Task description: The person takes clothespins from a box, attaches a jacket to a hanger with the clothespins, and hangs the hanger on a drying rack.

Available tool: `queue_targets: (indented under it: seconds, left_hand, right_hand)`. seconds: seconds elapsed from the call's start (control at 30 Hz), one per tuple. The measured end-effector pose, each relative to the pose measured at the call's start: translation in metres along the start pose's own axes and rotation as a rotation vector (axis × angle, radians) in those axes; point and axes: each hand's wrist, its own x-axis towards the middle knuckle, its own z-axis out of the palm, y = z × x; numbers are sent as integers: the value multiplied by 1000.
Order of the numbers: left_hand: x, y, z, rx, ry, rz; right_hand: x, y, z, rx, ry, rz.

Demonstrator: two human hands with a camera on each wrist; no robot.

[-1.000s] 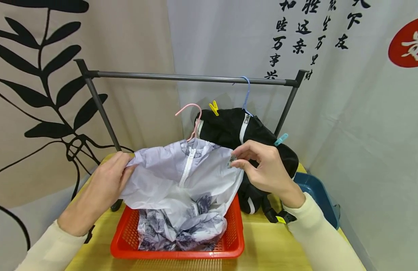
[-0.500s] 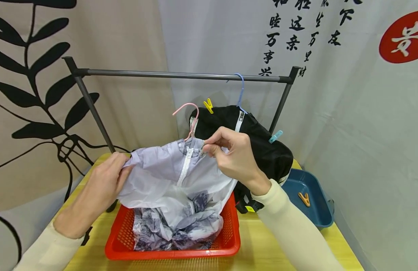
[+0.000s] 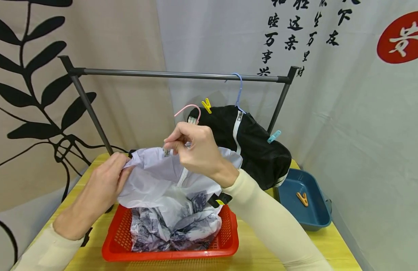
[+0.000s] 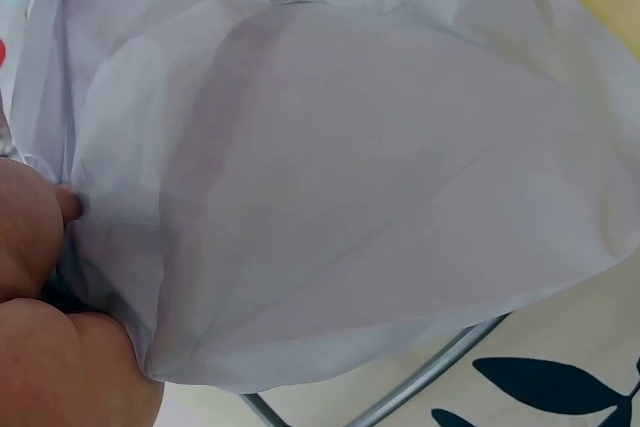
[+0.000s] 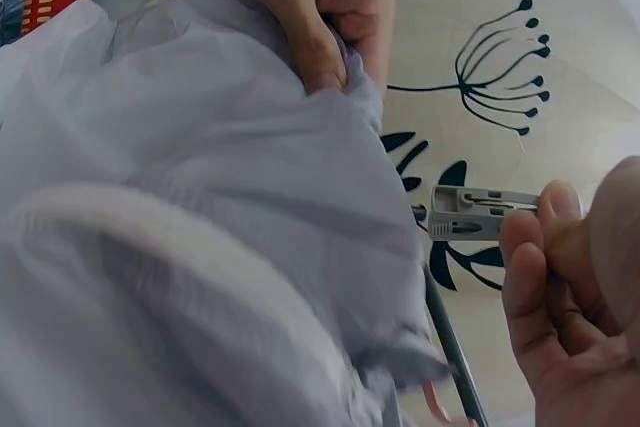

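Observation:
A thin white and lavender zip jacket [image 3: 161, 192], with a dark grey pattern low down, is on a pink hanger [image 3: 189, 106] whose hook stands off the rail. My left hand [image 3: 104, 184] grips the jacket's shoulder at the left, thumb in front. Above the collar area my right hand [image 3: 199, 152] pinches a grey clothespin [image 5: 468, 213] between thumb and fingers. In the right wrist view the clothespin is apart from the cloth, jaw end toward it. The right hand covers the collar and upper zip in the head view. White cloth fills most of the left wrist view [image 4: 350, 177].
The jacket's lower part lies in a red basket [image 3: 168, 256]. Behind, a black garment [image 3: 256, 150] hangs by a blue hanger [image 3: 240, 90] from a grey rack [image 3: 154, 73], with yellow [image 3: 206, 105] and light blue [image 3: 274, 136] clips. A blue bin [image 3: 305, 216] holds an orange clothespin [image 3: 302, 199].
My right hand has moved left with the clothespin, from the jacket's right shoulder across the collar toward the left shoulder. My left hand keeps its grip. The blue bin shows more fully.

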Motion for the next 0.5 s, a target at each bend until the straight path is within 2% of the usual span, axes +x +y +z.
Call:
queue_targets:
  seconds: [0.23, 0.5]
  left_hand:
    - [2, 3, -1, -2, -18, -21]
    - [3, 8, 1, 10, -20, -6]
  right_hand:
    - [13, 5, 25, -95, -78, -45]
    - [17, 8, 39, -210, -154, -95]
